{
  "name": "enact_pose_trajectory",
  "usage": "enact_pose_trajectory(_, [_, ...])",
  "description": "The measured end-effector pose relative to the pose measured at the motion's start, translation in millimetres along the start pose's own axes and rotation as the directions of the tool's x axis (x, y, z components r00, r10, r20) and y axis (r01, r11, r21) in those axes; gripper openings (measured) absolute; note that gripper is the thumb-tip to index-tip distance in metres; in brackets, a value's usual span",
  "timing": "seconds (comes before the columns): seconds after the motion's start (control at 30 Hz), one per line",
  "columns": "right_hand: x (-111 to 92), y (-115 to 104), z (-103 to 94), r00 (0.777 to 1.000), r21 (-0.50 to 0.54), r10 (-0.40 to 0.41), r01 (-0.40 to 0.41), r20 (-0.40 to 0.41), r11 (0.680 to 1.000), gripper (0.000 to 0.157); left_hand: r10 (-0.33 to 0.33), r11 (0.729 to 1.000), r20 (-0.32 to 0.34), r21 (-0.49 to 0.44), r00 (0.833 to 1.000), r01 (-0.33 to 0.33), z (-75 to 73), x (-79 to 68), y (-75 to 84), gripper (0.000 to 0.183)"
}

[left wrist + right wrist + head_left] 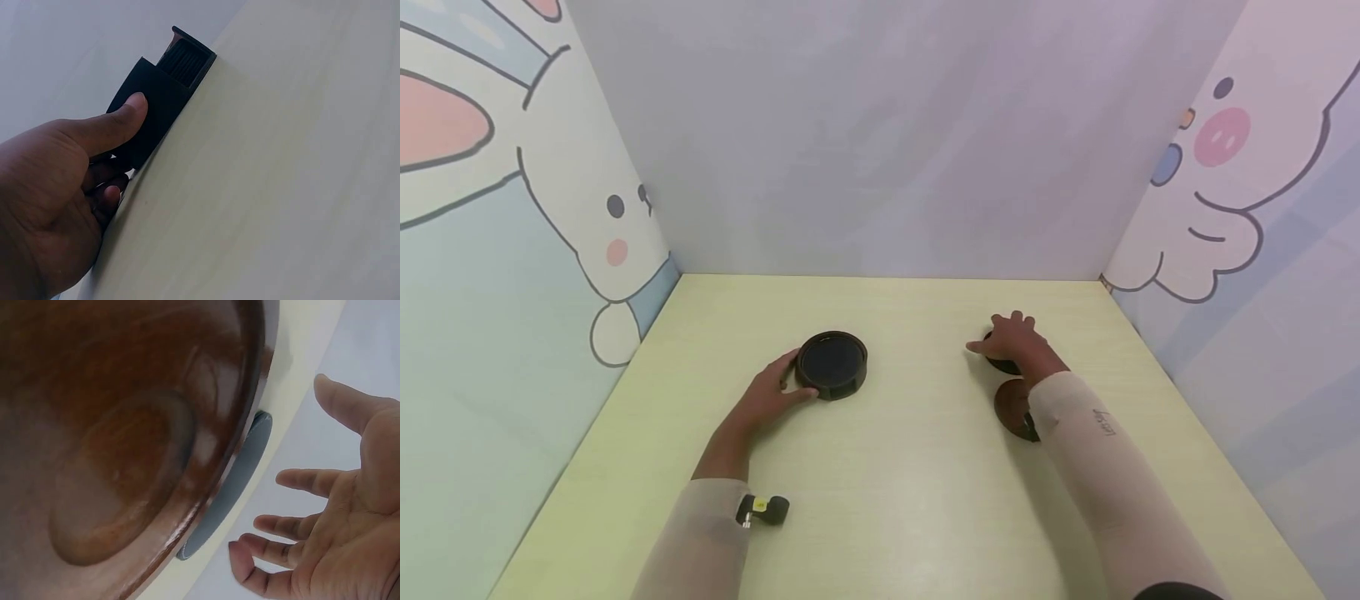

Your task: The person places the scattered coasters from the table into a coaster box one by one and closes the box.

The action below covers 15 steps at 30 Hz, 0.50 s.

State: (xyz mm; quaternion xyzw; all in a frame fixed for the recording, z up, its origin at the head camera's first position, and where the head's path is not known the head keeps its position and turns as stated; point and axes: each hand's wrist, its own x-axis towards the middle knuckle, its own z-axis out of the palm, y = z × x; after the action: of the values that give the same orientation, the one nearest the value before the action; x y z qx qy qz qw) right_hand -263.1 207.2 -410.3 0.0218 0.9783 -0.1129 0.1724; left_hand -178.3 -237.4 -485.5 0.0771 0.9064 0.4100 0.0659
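A round black coaster holder (pixel 853 386) stands on the table left of centre, with a flat black disc inside its rim. My left hand (pixel 766 400) grips its side between thumb and fingers. In the left wrist view a cut-out in the holder's wall (pixel 164 100) shows thin stacked layers. On the right, my right hand (pixel 1021 343) hovers over a thin black disc (pixel 1003 366), partly covered by it. The right wrist view shows that hand's fingers (pixel 306 481) spread and holding nothing. Nearer to me lies a glossy brown wooden saucer (pixel 1011 403) with a round recess, partly behind the sleeve.
The pale wooden table (pixel 910 467) meets a plain grey wall (pixel 880 142) at the back. Side panels with cartoon animals (pixel 587 217) bound it left and right. A small black device (pixel 767 508) is strapped at the left wrist.
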Motion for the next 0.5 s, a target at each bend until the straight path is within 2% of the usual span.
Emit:
enact_pose_trajectory(0.2, [-0.6,6.4,-2.4,0.999,0.024,0.033,-0.034,0.042,0.999,0.098,-0.003,1.0,0.003,0.007,1.0,0.003,-0.4,-0.3,-0.1,0.101])
enact_pose_trajectory(0.5, [1.3,15.2,-4.1,0.996,-0.027,0.052,-0.05,0.071,0.998,0.102,0.012,1.0,0.0,-0.001,1.0,-0.012,0.0,-0.1,-0.9,0.1])
